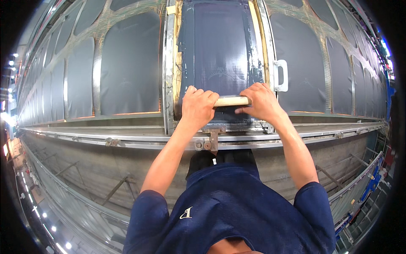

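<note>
Both my hands grip a squeegee with a pale wooden handle (231,101), held crosswise at the near end of a printing screen. Wrapped over the handle's left end is my left hand (198,108). My right hand (261,101) closes on its right end, the thumb tucked below the wood. The squeegee's blade is hidden from above. Beneath lies the screen's mesh (220,46), dark blue and glossy, with a faint arc-shaped pattern. Yellowish strips line the inner sides of the metal screen frame (168,63).
A white handle (282,75) sticks out on the frame's right side. Dark rectangular panels (131,63) lie along the long table on both sides. A metal rail (139,142) runs along the near edge, with a bracket (213,137) in front of me.
</note>
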`<state>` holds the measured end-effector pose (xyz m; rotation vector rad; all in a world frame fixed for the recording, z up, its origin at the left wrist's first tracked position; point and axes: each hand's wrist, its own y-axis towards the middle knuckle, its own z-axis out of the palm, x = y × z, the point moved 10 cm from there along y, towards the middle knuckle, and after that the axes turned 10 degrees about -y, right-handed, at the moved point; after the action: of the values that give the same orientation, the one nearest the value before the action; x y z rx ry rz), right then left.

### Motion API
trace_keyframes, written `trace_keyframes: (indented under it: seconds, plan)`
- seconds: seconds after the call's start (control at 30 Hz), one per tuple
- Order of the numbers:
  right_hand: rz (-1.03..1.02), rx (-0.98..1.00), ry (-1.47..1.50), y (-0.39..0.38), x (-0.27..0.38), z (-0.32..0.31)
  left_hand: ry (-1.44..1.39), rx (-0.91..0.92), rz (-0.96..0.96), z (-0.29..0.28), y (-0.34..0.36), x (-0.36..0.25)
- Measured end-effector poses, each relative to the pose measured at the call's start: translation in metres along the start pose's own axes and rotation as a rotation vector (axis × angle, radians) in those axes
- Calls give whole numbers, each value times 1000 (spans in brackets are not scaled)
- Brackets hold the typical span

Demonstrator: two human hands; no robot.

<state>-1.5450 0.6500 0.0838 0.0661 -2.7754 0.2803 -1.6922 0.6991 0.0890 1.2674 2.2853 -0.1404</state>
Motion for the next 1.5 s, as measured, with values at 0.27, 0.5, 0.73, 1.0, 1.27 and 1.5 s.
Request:
trace_keyframes:
  seconds: [0.27, 0.5, 0.73, 1.0, 1.27, 1.5]
  plan:
    - [896, -525, 129, -11, -227, -21, 86, 108, -3, 8, -8, -8]
    - [846, -514, 199, -18, -189, -69, -54, -28, -14, -25, -25, -6]
    - [668, -674, 381, 63, -77, -25, 11, -46, -49, -103, -82, 90]
    - [711, -641, 546, 161, 71, 51, 94, -106, -15, -204, -211, 174]
    - [777, -637, 444, 171, 85, 49, 177, -148, 38, -186, -254, 192]
    - [776, -628, 288, 177, 78, 68, 172, -130, 98, -198, -185, 238]
